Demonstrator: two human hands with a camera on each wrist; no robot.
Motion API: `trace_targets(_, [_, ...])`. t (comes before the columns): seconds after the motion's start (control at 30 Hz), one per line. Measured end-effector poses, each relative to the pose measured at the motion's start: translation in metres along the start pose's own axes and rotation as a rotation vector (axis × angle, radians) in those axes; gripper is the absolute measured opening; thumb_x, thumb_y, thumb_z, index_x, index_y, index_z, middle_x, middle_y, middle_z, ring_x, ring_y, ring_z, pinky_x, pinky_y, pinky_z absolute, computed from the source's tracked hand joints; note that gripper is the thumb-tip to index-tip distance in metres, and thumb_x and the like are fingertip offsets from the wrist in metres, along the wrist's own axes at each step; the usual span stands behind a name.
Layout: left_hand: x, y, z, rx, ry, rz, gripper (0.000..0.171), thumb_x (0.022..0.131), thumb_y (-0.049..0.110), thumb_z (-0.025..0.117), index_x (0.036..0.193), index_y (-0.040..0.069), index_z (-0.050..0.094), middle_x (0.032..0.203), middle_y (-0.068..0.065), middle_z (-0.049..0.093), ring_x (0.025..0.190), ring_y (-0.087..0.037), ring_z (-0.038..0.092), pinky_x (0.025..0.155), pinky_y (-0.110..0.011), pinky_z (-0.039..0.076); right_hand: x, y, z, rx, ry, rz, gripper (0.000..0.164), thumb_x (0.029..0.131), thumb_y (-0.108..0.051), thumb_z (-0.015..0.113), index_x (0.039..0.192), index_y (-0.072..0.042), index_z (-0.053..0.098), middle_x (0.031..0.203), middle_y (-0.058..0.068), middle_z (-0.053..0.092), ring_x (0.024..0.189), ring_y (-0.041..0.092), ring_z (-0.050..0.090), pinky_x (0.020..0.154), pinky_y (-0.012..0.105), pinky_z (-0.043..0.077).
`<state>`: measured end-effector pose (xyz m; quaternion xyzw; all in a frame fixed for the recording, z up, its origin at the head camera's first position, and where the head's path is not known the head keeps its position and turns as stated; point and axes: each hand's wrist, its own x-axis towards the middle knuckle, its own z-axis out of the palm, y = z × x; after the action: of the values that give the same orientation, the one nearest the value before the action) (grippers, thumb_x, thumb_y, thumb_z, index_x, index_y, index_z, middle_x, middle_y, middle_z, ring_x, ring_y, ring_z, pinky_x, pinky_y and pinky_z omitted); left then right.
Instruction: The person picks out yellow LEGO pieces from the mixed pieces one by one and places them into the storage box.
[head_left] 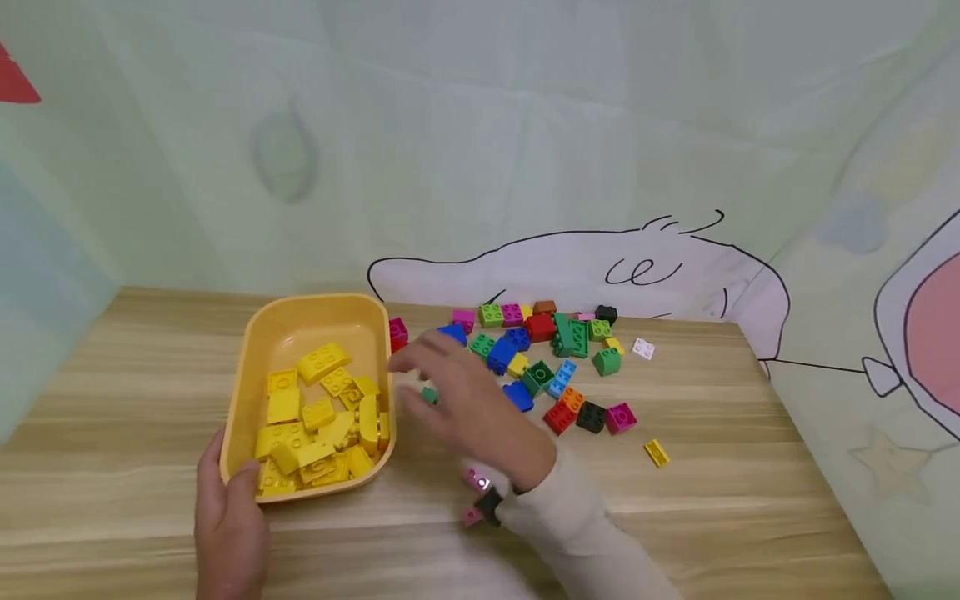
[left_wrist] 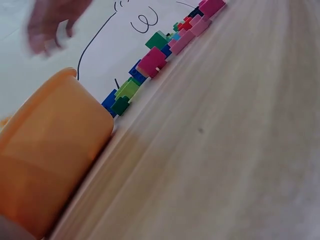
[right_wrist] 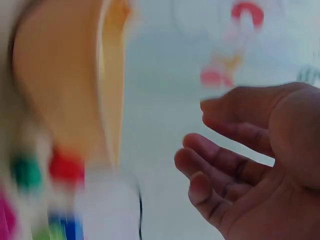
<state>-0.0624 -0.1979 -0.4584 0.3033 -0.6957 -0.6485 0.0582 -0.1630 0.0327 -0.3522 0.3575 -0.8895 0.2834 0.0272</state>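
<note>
A yellow-orange plastic bin (head_left: 318, 312) stands at the left of the table, with many yellow toy bricks (head_left: 283, 406) lying in it. My left hand (head_left: 231, 525) grips its near left corner, thumb over the rim and fingers along the outer wall. Just right of the bin's right rim, my right hand (head_left: 465, 400) hovers with fingers spread and slightly bent. In the right wrist view nothing lies between the fingers of that hand (right_wrist: 235, 165), and the bin's wall (right_wrist: 65, 75) appears blurred beside it.
Loose bricks in mixed colours spread right of the bin, among them a red brick (head_left: 540, 327), a green brick (head_left: 537, 377) and a magenta brick (head_left: 620, 418). One yellow brick (head_left: 657, 452) lies apart at the right. A printed cloth (head_left: 480, 150) hangs behind the table.
</note>
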Motion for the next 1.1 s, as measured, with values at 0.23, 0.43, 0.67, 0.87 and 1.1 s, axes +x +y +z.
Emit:
trace_targets(0.23, [0.007,0.001,-0.007,0.076,0.018,0.020,0.052,0.108,0.023,0.023,0.156,0.040,0.010,0.167,0.011,0.007,0.151,-0.013,0.013,0.130,-0.045,0.009,-0.035,0.130,-0.062,-0.118,0.226,0.434,0.012,0.091,0.002,0.064,0.101,0.005,0.069,0.099,0.021,0.065,0.087,0.033,0.059,0.075,0.046,0.059])
trace_targets(0.43, [0.012,-0.004,-0.017,0.102,0.055,-0.053,0.052,0.108,0.026,0.021,0.156,0.041,0.007,0.166,0.014,0.006,0.152,-0.014,0.012,0.129,-0.049,0.011,-0.056,0.212,-0.063,-0.123,0.068,0.757,0.021,0.095,-0.007,0.059,0.107,0.009,0.066,0.105,0.027,0.063,0.092,0.037,0.058,0.078,0.048,0.057])
trace_targets(0.67, [0.008,-0.014,-0.016,0.040,0.135,-0.066,0.051,0.108,0.025,0.026,0.155,0.042,0.014,0.166,0.010,0.012,0.151,-0.014,0.016,0.130,-0.043,0.011,-0.051,0.229,-0.055,-0.024,0.005,0.852,0.025,0.093,-0.014,0.067,0.107,0.007,0.071,0.108,0.024,0.066,0.091,0.033,0.059,0.081,0.044,0.060])
trace_targets(0.87, [0.011,-0.009,-0.017,0.012,0.117,-0.020,0.051,0.108,0.022,0.025,0.155,0.039,0.017,0.166,0.009,0.013,0.150,-0.012,0.016,0.130,-0.038,0.010,-0.057,0.208,-0.054,-0.080,0.000,0.814,0.025,0.089,-0.009,0.071,0.105,0.009,0.071,0.108,0.026,0.067,0.088,0.034,0.061,0.080,0.046,0.063])
trace_targets(1.1, [0.013,-0.007,-0.017,0.042,0.092,0.033,0.050,0.108,0.021,0.023,0.156,0.037,0.016,0.167,0.006,0.013,0.149,-0.013,0.017,0.130,-0.040,0.011,-0.028,0.086,-0.043,-0.088,0.133,0.409,0.019,0.088,-0.009,0.075,0.104,0.000,0.071,0.095,0.011,0.066,0.085,0.025,0.060,0.072,0.035,0.062])
